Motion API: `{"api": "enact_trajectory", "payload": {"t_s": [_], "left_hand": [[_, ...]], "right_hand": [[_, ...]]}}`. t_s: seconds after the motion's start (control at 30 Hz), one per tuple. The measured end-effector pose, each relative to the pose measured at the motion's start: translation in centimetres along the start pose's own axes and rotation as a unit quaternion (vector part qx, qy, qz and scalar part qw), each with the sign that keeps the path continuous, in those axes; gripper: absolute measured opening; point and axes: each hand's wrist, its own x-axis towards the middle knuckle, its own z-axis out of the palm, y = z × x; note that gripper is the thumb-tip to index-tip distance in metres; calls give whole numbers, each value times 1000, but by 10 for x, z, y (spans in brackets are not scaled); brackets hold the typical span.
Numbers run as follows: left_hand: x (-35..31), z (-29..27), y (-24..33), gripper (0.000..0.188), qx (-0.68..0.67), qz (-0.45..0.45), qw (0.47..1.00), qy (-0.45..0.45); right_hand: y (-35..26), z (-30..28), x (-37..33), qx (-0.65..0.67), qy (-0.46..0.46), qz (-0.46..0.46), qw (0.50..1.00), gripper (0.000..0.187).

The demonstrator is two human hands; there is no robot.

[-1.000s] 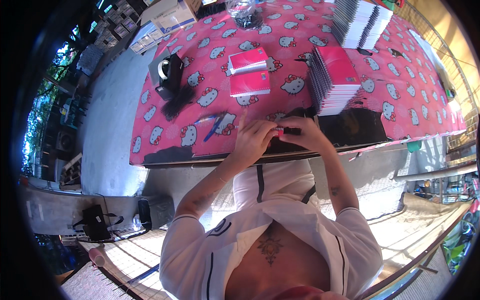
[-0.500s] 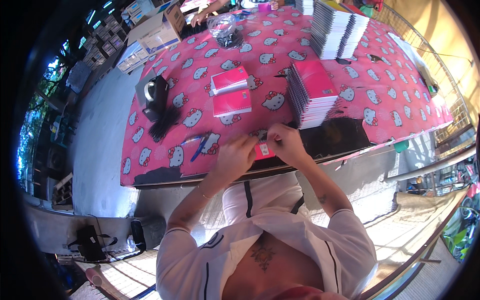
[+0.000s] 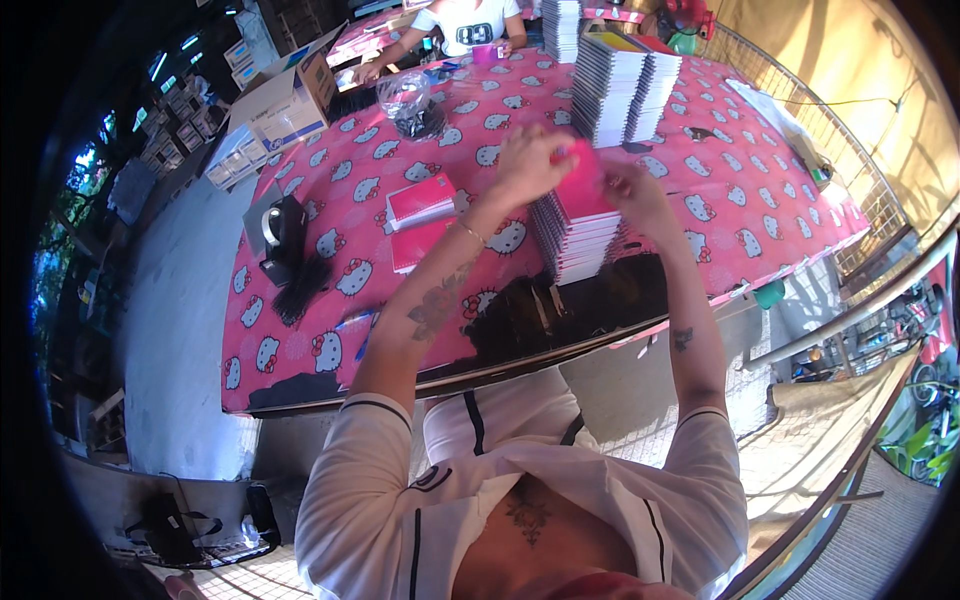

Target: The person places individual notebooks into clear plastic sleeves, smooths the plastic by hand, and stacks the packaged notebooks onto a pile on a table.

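Note:
Both my hands are raised over a stack of pink-covered notebooks (image 3: 580, 240) on the table with a pink cartoon-cat cloth (image 3: 480, 130). My left hand (image 3: 528, 165) and my right hand (image 3: 632, 190) grip a pink notebook (image 3: 585, 185) between them, held on top of that stack. Two more pink notebooks (image 3: 420, 200) lie to the left of my left forearm. A black tray or mat (image 3: 560, 305) sits at the table's near edge under my arms.
A tall pile of notebooks (image 3: 625, 85) stands at the back. A black tape dispenser (image 3: 282, 230) and a clear bag of dark items (image 3: 410, 105) are on the left. Cardboard boxes (image 3: 285, 100) sit at the far left; another person (image 3: 470, 25) sits across the table.
My hands rose from the table's near edge and carried the pink notebook forward onto the stack of pink notebooks. The view tilted further over the table.

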Motion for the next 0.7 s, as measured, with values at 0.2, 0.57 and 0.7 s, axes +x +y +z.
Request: {"api": "enact_trajectory", "payload": {"t_s": [0.2,0.57,0.7], "left_hand": [[-35,-10,-24,29,-143,-12,963,227],[-232,-68,-114,30,180,39,983,5],[-224,-79,-57,32,139,25,989,31]], "right_hand": [[-11,7,-18,-49,85,-4,995,49],[-112,114,-79,226,-48,-124,965,38],[-84,177,-80,223,36,-73,971,45]]}}
